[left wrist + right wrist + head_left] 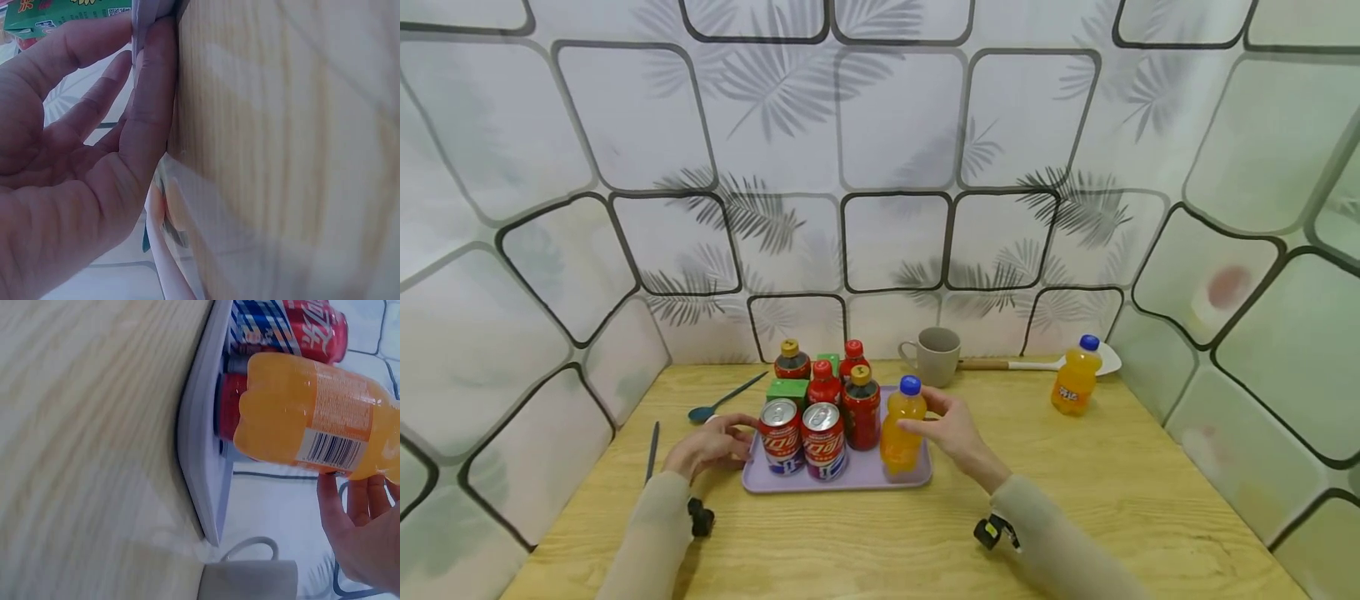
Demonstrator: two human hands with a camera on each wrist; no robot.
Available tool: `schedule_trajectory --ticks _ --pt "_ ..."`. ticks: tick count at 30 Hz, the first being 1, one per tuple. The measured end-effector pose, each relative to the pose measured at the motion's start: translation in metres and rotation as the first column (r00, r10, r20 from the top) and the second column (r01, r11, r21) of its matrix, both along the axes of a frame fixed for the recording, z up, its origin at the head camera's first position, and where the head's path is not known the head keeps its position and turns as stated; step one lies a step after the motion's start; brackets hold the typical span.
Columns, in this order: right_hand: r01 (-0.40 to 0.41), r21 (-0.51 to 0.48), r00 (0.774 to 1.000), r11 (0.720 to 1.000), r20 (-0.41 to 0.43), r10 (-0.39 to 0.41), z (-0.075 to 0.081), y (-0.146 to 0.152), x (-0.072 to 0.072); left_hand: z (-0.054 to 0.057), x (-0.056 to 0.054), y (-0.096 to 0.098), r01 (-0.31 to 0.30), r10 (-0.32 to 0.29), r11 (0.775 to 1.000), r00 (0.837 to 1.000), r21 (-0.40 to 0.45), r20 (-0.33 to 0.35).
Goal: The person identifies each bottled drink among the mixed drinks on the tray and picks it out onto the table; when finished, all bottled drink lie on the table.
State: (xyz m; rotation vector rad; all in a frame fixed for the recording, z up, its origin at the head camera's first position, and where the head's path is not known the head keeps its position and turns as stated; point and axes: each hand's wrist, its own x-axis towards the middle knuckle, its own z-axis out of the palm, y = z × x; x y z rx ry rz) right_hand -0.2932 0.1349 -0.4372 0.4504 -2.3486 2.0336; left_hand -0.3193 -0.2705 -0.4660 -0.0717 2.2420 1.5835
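Note:
A lilac tray [872,481] holds two red drink cans [823,442] at its front. Behind them stand red-capped bottles [825,385], gold-capped dark bottles [861,408] and green cartons [787,390]. My left hand [715,446] grips the tray's left edge; in the left wrist view its fingers [153,81] meet the rim from both sides. At the tray's right end, my right hand [955,429] holds a blue-capped orange drink bottle [902,433] between thumb and fingers. Whether that bottle's base touches the tray, I cannot tell.
A grey mug [937,357] stands behind the tray, beside a wooden-handled white spatula [985,365]. Another orange bottle [1075,379] is at the far right. On the left lie a dark blue spoon [703,413] and a dark thin stick [652,450]. Patterned curtains enclose the table.

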Motion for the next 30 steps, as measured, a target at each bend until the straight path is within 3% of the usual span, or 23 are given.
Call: schedule_trajectory --ticks 11,20,30 --pt "0.025 -0.01 0.999 1.0 -0.036 -0.025 0.006 0.023 -0.002 -0.003 0.0 -0.002 -0.011 0.011 1.0 1.0 -0.002 0.002" --pt "0.132 -0.034 0.989 0.991 -0.063 -0.134 0.008 0.044 -0.006 -0.002 0.0 0.001 -0.008 0.008 1.0 1.0 -0.004 -0.002" --pt "0.285 0.021 0.958 0.958 -0.036 -0.284 0.006 0.058 -0.008 0.001 -0.001 0.002 -0.005 0.005 1.0 1.0 -0.019 -0.002"
